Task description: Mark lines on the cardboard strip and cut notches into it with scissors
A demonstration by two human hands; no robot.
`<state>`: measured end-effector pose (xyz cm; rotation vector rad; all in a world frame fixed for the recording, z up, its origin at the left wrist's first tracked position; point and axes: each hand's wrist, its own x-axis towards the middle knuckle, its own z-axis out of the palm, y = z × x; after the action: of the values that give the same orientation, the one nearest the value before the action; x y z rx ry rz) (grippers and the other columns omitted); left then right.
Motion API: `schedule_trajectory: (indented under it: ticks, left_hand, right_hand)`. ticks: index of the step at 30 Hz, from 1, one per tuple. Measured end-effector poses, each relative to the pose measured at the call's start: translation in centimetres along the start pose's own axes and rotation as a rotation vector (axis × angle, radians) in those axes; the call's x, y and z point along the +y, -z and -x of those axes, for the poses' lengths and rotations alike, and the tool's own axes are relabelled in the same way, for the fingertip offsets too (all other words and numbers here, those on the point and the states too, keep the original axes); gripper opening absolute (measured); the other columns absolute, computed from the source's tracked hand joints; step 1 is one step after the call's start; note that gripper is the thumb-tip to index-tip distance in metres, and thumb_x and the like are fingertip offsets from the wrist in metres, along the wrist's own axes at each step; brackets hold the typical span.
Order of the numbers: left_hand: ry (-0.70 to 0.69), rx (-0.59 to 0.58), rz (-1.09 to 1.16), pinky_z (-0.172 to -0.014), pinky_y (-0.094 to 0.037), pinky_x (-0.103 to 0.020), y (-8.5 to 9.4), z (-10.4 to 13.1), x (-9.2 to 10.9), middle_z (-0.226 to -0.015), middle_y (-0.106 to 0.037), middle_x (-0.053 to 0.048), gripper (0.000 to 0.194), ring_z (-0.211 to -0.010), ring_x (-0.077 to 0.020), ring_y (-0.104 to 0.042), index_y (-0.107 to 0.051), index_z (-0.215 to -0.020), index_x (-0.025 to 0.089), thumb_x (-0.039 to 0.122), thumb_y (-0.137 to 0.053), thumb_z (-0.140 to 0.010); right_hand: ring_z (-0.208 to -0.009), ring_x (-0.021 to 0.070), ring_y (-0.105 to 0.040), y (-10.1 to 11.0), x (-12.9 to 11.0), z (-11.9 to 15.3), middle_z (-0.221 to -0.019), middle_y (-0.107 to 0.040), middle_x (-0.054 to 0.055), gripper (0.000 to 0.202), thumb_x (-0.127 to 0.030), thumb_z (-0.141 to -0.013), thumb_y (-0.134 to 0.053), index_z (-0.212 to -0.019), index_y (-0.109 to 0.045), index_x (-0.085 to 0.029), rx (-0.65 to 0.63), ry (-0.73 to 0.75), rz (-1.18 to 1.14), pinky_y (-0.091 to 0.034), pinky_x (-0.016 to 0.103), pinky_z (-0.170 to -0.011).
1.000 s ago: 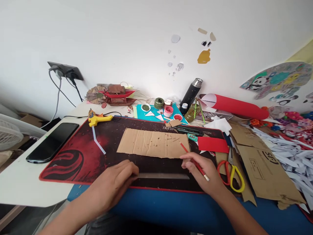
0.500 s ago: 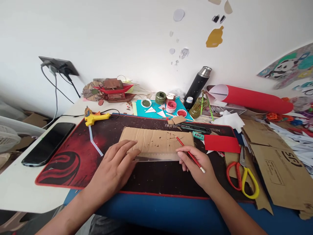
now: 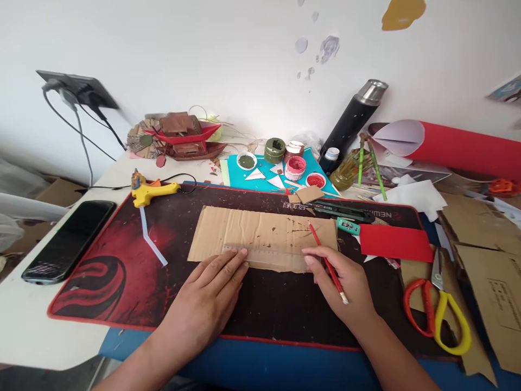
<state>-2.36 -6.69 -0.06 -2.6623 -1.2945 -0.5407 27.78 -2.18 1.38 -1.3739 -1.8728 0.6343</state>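
Note:
A strip of brown cardboard (image 3: 244, 225) lies on the black and red desk mat. Across its lower part rests a clear ruler (image 3: 272, 255). My left hand (image 3: 207, 288) lies palm down, its fingertips pressing the ruler's left end, fingers stretched out. At the ruler's right end is my right hand (image 3: 344, 271), thumb and index finger touching it. A red pencil (image 3: 331, 266) is held in that same hand, its tip up over the cardboard and its white eraser end toward me.
A yellow glue gun (image 3: 152, 193) and a phone (image 3: 69, 241) are at the left. Paint jars (image 3: 295, 168) and a black flask (image 3: 354, 119) stand behind. Scissors (image 3: 437, 304), red paper (image 3: 396, 243) and more cardboard (image 3: 492, 293) lie at the right.
My left hand has drawn back toward me on the cardboard and uncovered its left part. The ruler sits higher on the cardboard. The view has shifted closer and to the right.

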Motion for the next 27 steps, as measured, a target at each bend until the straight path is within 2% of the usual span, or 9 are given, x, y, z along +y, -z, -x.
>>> schedule_trajectory:
  ticks: [5, 7, 13, 16, 19, 22, 24, 27]
  left_hand:
    - [0.044, -0.014, 0.025, -0.118, -0.051, -0.048, 0.3, -0.1, 0.0, -0.159, -0.069, -0.012, 0.038, -0.144, -0.0323, -0.065, -0.066, -0.147, 0.010, 0.012, -0.052, -0.112]
    - [0.062, -0.019, 0.033, -0.120, -0.051, -0.050, 0.3, -0.1, 0.0, -0.161, -0.067, -0.014, 0.039, -0.146, -0.0339, -0.063, -0.066, -0.148, 0.010, 0.013, -0.054, -0.111]
    - [0.076, -0.021, 0.028, -0.125, -0.047, -0.054, 0.3, -0.4, 0.0, -0.168, -0.058, -0.018, 0.040, -0.157, -0.0376, -0.053, -0.066, -0.149, 0.012, 0.014, -0.057, -0.110]
    - [0.058, -0.017, 0.026, -0.124, -0.048, -0.055, 0.2, -0.7, -0.1, -0.166, -0.061, -0.018, 0.040, -0.154, -0.0381, -0.055, -0.066, -0.149, 0.012, 0.014, -0.056, -0.110]
    - [0.055, 0.001, 0.063, -0.117, -0.055, -0.054, 0.4, -1.3, -0.4, -0.158, -0.069, -0.016, 0.040, -0.145, -0.0375, -0.063, -0.066, -0.149, 0.011, 0.014, -0.056, -0.110]
    - [0.094, 0.072, 0.180, -0.111, -0.060, -0.051, 1.5, -1.9, -1.0, -0.149, -0.075, -0.013, 0.039, -0.136, -0.0337, -0.068, -0.067, -0.148, 0.015, 0.011, -0.057, -0.110]
    - [0.182, 0.119, 0.300, -0.111, -0.062, -0.049, 2.7, -2.1, -1.2, -0.149, -0.075, -0.011, 0.042, -0.135, -0.0296, -0.070, -0.066, -0.150, 0.021, 0.011, -0.055, -0.111]
    - [0.324, 0.138, 0.497, -0.116, -0.063, -0.049, 4.4, -1.9, -0.8, -0.155, -0.072, -0.006, 0.046, -0.141, -0.0261, -0.070, -0.061, -0.157, 0.032, 0.017, -0.052, -0.115]
  right_hand:
    - [-0.079, 0.0200, -0.081, 0.3, 0.1, 0.0, -0.100, -0.085, 0.003, 0.016, -0.031, -0.106, -0.074, -0.121, -0.078, -0.026, -0.066, 0.088, 0.009, -0.064, 0.028, -0.074]
    - [-0.080, 0.0202, -0.080, 0.3, 0.2, 0.1, -0.102, -0.085, 0.004, 0.018, -0.031, -0.106, -0.074, -0.124, -0.078, -0.027, -0.087, 0.101, 0.011, -0.064, 0.029, -0.075]
    - [-0.061, 0.0194, -0.070, 0.2, 0.3, 0.2, -0.083, -0.081, 0.003, 0.024, -0.047, -0.105, -0.076, -0.117, -0.083, -0.027, -0.096, 0.031, -0.031, -0.062, 0.031, -0.064]
    - [-0.061, 0.0200, -0.071, 0.2, 0.0, 0.3, -0.080, -0.081, 0.004, 0.031, -0.055, -0.105, -0.075, -0.111, -0.085, -0.027, -0.086, 0.014, -0.084, -0.061, 0.032, -0.063]
    - [-0.062, 0.0200, -0.073, 0.4, -0.5, 0.3, -0.080, -0.082, 0.004, 0.036, -0.061, -0.102, -0.078, -0.105, -0.087, -0.026, -0.073, -0.019, -0.170, -0.060, 0.031, -0.061]
    - [-0.054, 0.0172, -0.069, 0.7, -1.2, 0.3, -0.072, -0.078, 0.002, 0.039, -0.063, -0.103, -0.076, -0.109, -0.086, -0.026, -0.071, -0.099, -0.360, -0.055, 0.028, -0.053]
    - [-0.051, 0.0159, -0.067, 0.8, -1.6, 0.2, -0.070, -0.075, 0.001, 0.041, -0.063, -0.105, -0.072, -0.113, -0.084, -0.025, -0.062, -0.146, -0.515, -0.051, 0.026, -0.048]
    - [-0.054, 0.0159, -0.070, 0.5, -2.1, -0.1, -0.078, -0.078, 0.004, 0.042, -0.062, -0.107, -0.070, -0.117, -0.081, -0.023, -0.055, -0.194, -0.647, -0.048, 0.024, -0.045]
